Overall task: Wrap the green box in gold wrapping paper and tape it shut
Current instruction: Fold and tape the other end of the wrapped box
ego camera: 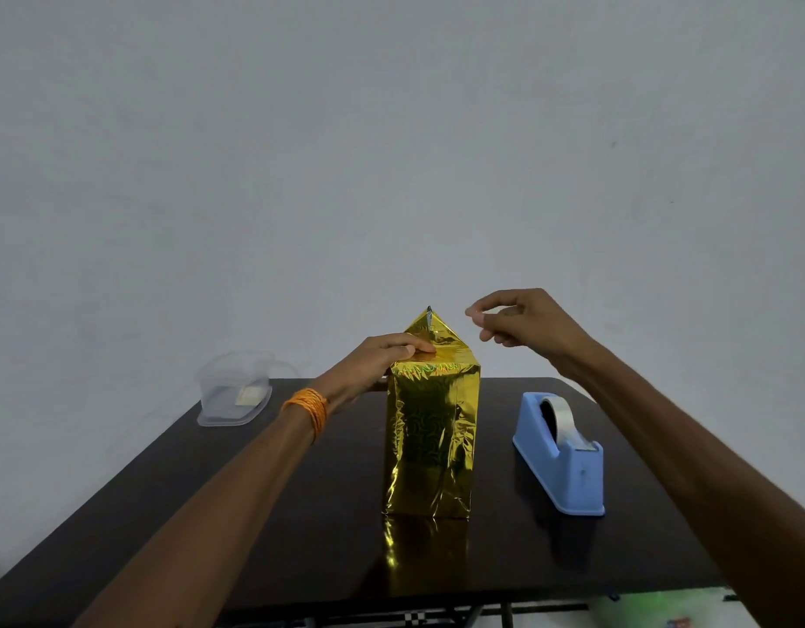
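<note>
The right hand's (527, 319) fingers (496, 310) are curled, with thumb and forefinger closed tip to tip on what looks like a small clear tape bit (472, 314). It is too small to be sure of. This hand hangs in the air just right of the box's (430, 446) peak and does not touch it.

The left hand's (387, 355) fingers lie fairly straight on the box's top left edge. The thumb (419, 348) runs along the front of that edge and presses the gold paper (441, 392) down. Orange bands (306, 407) circle this wrist.

The box stands on end at the middle of the counter (278, 514), between the two forearms. Its long axis is vertical, and a broad face is turned to the camera. At the top the paper rises in a triangular flap (430, 330) whose point aims straight up, with a thin silvery edge showing at the tip.

The paper covers every face in view. It is shiny gold foil with a faint swirl pattern and rainbow glints near the top edge. It is creased and crinkled, most of all low on the front. The dark glossy counter mirrors it just before its base.

Right of the box, apart from it, a blue dispenser (568, 473) lies with its length running from far to near and carries a roll (561, 412). At the far left corner sits a clear plastic tub (233, 401). A plain pale wall (391, 129) fills the background.
</note>
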### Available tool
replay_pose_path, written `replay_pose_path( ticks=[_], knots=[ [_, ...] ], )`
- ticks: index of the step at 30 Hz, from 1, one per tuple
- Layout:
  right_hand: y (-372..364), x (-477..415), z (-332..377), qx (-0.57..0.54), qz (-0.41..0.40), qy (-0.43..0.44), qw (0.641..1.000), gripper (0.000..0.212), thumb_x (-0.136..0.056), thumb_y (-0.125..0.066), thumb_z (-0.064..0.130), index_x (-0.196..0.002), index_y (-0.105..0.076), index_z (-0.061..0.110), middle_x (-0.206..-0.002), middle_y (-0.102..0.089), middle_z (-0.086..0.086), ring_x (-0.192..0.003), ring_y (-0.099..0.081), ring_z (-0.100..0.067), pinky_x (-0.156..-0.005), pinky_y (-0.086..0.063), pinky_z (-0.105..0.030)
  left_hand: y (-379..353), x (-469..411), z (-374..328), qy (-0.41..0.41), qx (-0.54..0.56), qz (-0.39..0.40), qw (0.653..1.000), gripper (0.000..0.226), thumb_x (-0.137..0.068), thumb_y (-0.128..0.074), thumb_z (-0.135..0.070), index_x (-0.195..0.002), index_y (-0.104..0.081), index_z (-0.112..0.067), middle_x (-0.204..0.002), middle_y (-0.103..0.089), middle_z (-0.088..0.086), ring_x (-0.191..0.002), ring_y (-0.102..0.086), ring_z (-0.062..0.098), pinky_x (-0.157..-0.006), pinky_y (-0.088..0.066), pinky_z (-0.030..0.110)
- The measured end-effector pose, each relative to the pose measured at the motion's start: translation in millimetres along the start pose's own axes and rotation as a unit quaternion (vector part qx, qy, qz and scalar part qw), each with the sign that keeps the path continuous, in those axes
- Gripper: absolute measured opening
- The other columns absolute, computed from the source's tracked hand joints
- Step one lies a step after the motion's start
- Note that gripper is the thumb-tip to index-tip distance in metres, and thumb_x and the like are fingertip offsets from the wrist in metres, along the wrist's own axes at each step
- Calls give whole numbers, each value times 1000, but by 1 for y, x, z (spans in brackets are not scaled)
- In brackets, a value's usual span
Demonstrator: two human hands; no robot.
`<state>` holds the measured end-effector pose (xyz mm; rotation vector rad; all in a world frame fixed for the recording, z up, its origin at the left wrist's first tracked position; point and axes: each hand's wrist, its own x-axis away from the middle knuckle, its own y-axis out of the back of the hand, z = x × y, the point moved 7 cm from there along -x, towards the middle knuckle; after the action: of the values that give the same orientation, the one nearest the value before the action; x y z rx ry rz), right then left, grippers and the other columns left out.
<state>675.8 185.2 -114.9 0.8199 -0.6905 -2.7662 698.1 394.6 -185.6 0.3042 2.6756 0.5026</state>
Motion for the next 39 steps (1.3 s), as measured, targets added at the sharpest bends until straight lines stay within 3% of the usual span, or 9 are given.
replay_pose_path(
  ticks=[4, 10, 17, 21, 24, 28, 31, 36, 39],
  knots=[
    [-11, -5, 17, 44, 118, 9, 992, 75, -89, -72, 12, -147, -33, 39, -77, -74, -13, -68, -56, -18, -67, -48, -30, 0, 0, 2, -2, 1, 0, 1000, 31, -105, -44, -22, -120, -71, -23, -127, -66, -6, -126, -55, 17, -113, -36, 54],
    [-28, -20, 18, 107, 174, 7, 979, 71, -93, -68, 15, -150, -30, 34, -70, -69, -7, -67, -53, -14, -69, -45, -31, 0, 2, 0, 4, 8, 2, 1000, 31, -105, -43, -22, -120, -71, -23, -129, -65, -2, -121, -58, 18, -105, -46, 44],
    [-45, -38, 10, 139, 214, -9, 967, 69, -91, -69, 14, -148, -35, 33, -67, -62, -7, -67, -51, -17, -68, -40, -31, -2, 4, -5, 0, 20, 9, 1000, 32, -106, -42, -17, -123, -69, -15, -124, -66, 2, -104, -65, 11, -72, -52, 15],
    [-50, -42, 5, 155, 234, -16, 960, 69, -90, -71, 16, -147, -37, 34, -67, -61, -6, -67, -51, -16, -67, -41, -29, -1, 2, -1, -1, 2, 8, 1000, 32, -106, -42, -23, -120, -71, -24, -126, -66, -1, -116, -61, 19, -94, -51, 35],
    [-54, -45, 0, 177, 244, -24, 953, 70, -89, -71, 13, -147, -37, 32, -69, -61, -8, -70, -54, -18, -70, -43, -33, -1, 2, 0, -2, 7, 11, 1000, 32, -106, -42, -22, -123, -69, -20, -127, -65, 4, -118, -60, 22, -90, -53, 32],
    [-59, -46, -4, 202, 254, -30, 945, 74, -87, -73, 15, -149, -35, 32, -59, -61, 4, -57, -56, -5, -62, -44, -22, 0, 1, 1, 2, 2, 8, 1000, 31, -105, -43, -22, -121, -70, -22, -125, -66, 1, -117, -60, 22, -98, -49, 42],
    [-57, -49, -1, 240, 244, -34, 939, 80, -86, -76, 23, -152, -32, 32, -71, -60, 7, -55, -53, -7, -57, -42, -22, 0, -1, 4, 5, -1, 5, 1000, 31, -105, -43, -23, -120, -70, -23, -125, -65, 2, -117, -59, 23, -98, -48, 43],
    [-37, -48, -18, 305, 200, -71, 928, 82, -83, -72, 53, -153, -32, 35, -75, -62, 1, -63, -56, -14, -64, -46, -26, 0, -2, 6, 4, -5, 0, 1000, 30, -105, -44, -24, -118, -71, -25, -128, -63, 3, -123, -54, 27, -103, -42, 48],
    [-29, -40, -31, 302, 137, -57, 942, 68, -90, -65, 51, -150, -35, 34, -73, -58, 8, -66, -58, -9, -64, -45, -22, 0, -3, 6, 4, -3, 1, 1000, 30, -105, -44, -24, -118, -71, -25, -128, -63, 0, -125, -52, 25, -105, -39, 53]
  ],
)
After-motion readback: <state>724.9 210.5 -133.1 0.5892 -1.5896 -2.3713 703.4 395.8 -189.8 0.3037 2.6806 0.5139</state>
